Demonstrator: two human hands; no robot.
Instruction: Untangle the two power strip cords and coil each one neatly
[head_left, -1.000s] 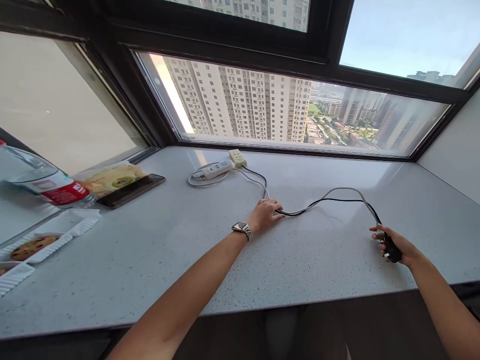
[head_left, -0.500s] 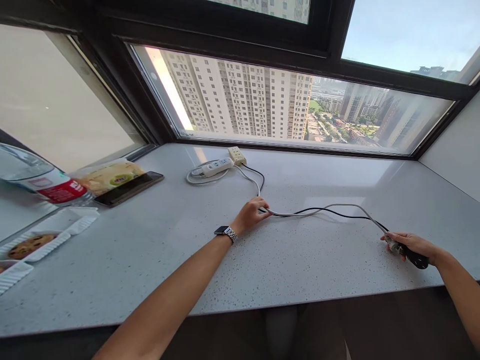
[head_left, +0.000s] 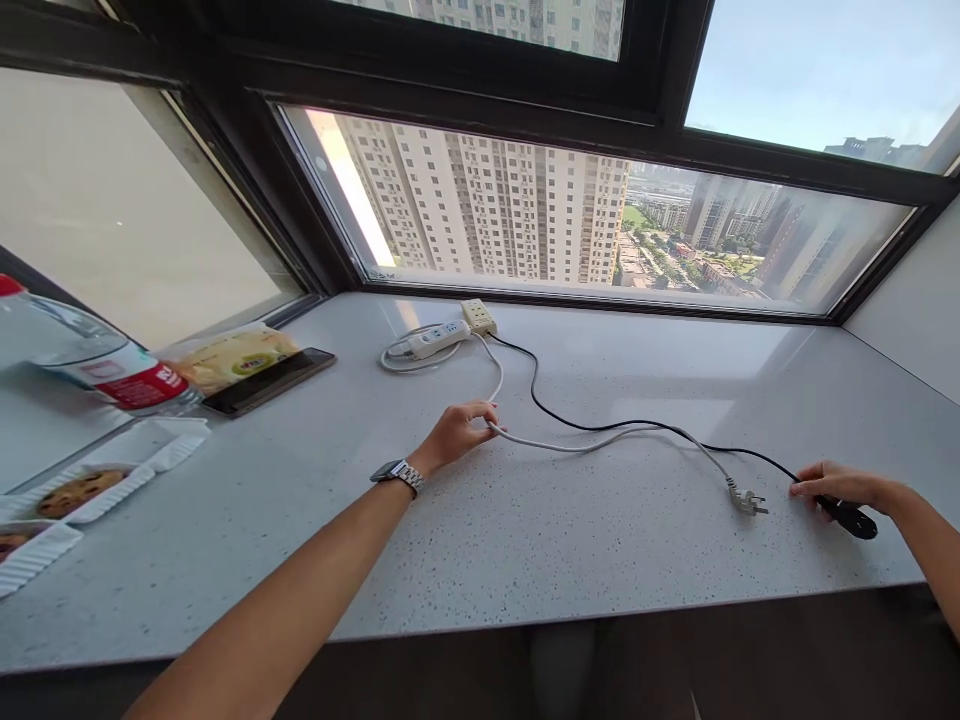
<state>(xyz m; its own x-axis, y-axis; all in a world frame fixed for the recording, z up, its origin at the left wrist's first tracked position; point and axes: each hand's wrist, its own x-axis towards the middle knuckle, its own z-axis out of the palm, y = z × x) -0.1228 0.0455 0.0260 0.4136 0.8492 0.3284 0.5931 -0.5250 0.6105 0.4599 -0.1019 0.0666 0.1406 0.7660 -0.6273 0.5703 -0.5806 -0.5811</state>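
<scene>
My left hand (head_left: 459, 436), with a watch on the wrist, pinches the white cord (head_left: 551, 446) near the middle of the counter. That cord runs right to a white plug (head_left: 745, 498) lying loose on the surface. At the right, my right hand (head_left: 836, 484) is closed on a black plug (head_left: 855, 520), whose black cord (head_left: 559, 416) crosses the white one. Both cords lead back toward a white power strip (head_left: 441, 339) and a cream power strip (head_left: 478, 317), which touch each other by the window.
Along the left lie a water bottle (head_left: 112, 365), a yellow packet (head_left: 229, 358), a dark phone (head_left: 270, 382) and a plastic tray (head_left: 161, 445) with cookies. The window frame (head_left: 525, 290) bounds the counter (head_left: 600, 560) at the back; its front edge is near me.
My left hand has moved left, drawing the white cord away from the black one. My right hand has let go of the white plug and shifted slightly right with the black plug.
</scene>
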